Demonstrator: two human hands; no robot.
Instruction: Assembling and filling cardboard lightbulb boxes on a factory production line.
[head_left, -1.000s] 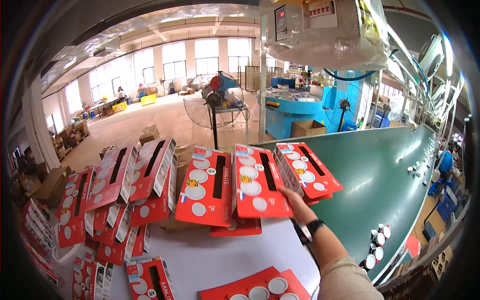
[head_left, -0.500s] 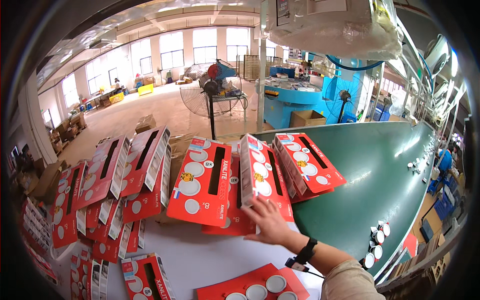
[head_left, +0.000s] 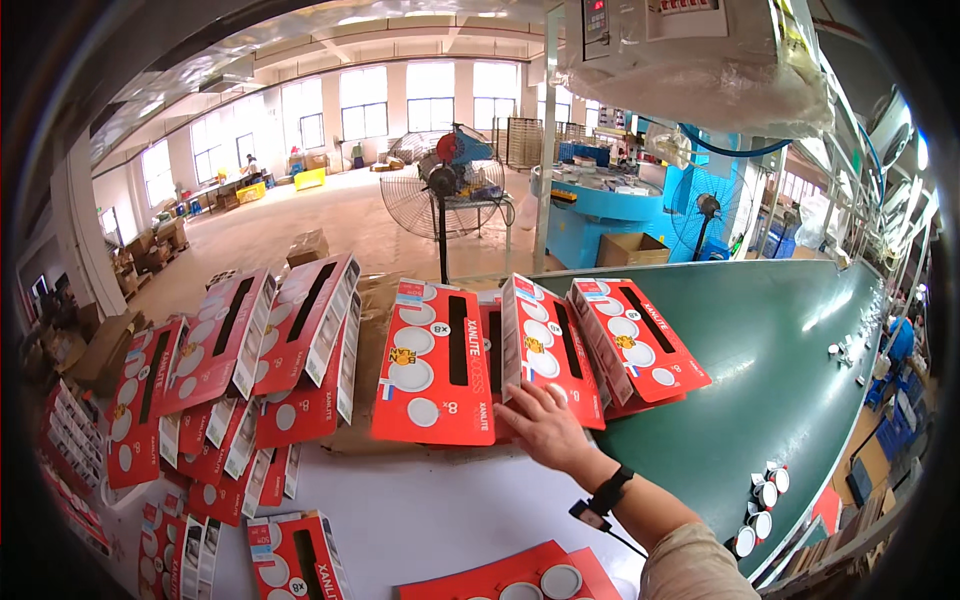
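Grip spread apart rather than clamped, the right hand touches the near end of a red carton, apparently to steady it where it leans between neighbouring cartons at the white worktop's far side.

At the fingers, one carton is lying; a second carton is lying left of them, a third carton right, a conveyor farther right, a fan standing well beyond.

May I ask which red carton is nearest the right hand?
The middle red carton of the rightmost front three: the right hand overlaps its lower end; neighbours sit farther off.
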